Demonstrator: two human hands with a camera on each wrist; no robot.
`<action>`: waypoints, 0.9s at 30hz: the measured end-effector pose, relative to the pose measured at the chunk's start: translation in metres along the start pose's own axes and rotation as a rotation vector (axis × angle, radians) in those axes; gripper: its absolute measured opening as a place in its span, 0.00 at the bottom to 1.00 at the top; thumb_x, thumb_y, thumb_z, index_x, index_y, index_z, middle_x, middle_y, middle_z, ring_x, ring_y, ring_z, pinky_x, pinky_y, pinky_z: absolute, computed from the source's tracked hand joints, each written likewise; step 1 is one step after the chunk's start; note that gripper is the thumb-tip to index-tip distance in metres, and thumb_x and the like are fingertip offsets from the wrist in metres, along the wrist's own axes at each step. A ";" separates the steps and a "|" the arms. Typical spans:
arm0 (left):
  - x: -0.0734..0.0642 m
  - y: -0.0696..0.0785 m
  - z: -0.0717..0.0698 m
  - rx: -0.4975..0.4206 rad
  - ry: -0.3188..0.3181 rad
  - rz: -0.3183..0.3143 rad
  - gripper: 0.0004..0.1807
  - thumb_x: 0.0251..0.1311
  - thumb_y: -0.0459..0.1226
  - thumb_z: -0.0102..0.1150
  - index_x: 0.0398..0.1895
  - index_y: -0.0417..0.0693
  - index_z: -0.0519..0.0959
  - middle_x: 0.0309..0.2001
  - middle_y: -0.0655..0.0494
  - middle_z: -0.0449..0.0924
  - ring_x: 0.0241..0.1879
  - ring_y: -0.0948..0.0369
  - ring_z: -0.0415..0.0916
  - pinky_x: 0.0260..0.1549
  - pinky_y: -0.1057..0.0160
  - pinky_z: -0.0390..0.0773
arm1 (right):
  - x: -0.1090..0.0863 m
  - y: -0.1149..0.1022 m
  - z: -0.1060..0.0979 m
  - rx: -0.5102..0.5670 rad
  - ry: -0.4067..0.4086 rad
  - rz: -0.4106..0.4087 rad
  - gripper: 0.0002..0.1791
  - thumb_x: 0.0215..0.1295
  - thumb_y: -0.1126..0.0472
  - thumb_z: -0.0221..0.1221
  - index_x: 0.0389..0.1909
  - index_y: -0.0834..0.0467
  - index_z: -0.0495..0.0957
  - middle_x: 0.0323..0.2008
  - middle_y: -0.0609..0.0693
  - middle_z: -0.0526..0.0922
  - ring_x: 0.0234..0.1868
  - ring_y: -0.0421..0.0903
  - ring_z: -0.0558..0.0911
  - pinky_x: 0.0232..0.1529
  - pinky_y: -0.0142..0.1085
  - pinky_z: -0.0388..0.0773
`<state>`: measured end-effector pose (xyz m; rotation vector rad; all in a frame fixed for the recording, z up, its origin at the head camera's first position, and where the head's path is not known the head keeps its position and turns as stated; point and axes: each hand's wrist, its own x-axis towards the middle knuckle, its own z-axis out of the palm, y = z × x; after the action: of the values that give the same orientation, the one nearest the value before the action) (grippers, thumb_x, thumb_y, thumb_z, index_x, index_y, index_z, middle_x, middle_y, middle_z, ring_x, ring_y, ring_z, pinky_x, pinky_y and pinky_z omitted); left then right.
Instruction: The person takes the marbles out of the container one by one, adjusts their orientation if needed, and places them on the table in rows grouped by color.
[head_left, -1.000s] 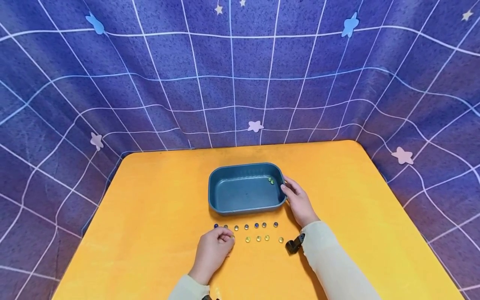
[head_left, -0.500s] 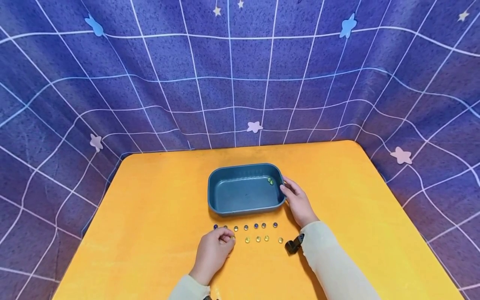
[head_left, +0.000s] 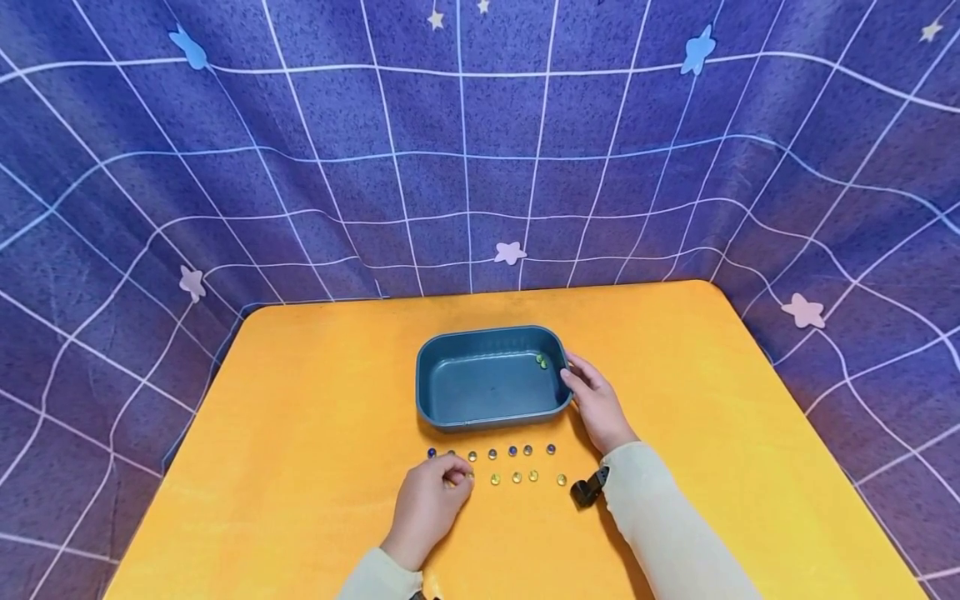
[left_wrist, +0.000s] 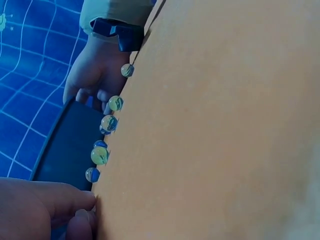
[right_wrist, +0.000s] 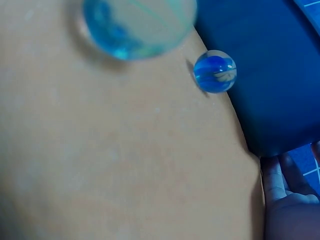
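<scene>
My left hand point(head_left: 429, 510) is low over the table, thumb and forefinger together on a yellow marble point(head_left: 471, 475) that their tips mostly cover. In the left wrist view those fingers point(left_wrist: 70, 200) come in from the lower left. My right hand point(head_left: 597, 407) grips the right end of a dark blue-green plastic tub point(head_left: 491, 420), thumb over the rim and fingers outside. Two green marbles point(head_left: 542, 362) lie inside the tub near that end. In front of it runs a row of blue and clear marbles point(head_left: 492, 454), with yellow marbles point(head_left: 517, 477) in a nearer row.
The yellow table point(head_left: 315, 400) reaches back to a blue-purple curtain point(head_left: 337, 183) with white grid lines and stars. A black wrist camera point(head_left: 588, 490) on the right sleeve sits close to the rightmost yellow marble.
My left fingertips have shifted very slightly to the right along the nearer row. The right hand, the tub and the other marbles stay where they were.
</scene>
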<state>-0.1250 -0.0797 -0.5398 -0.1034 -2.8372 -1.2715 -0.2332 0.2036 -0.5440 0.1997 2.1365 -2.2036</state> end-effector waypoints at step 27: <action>-0.003 0.007 -0.004 0.002 -0.025 0.038 0.07 0.57 0.33 0.71 0.37 0.55 0.88 0.28 0.69 0.75 0.30 0.67 0.72 0.33 0.66 0.75 | -0.002 -0.002 0.000 -0.009 0.000 -0.008 0.27 0.79 0.49 0.56 0.75 0.47 0.69 0.73 0.49 0.68 0.74 0.49 0.65 0.74 0.48 0.59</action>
<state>-0.1220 -0.0780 -0.5321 -0.1740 -2.8424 -1.2687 -0.2313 0.2040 -0.5417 0.1918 2.1511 -2.1971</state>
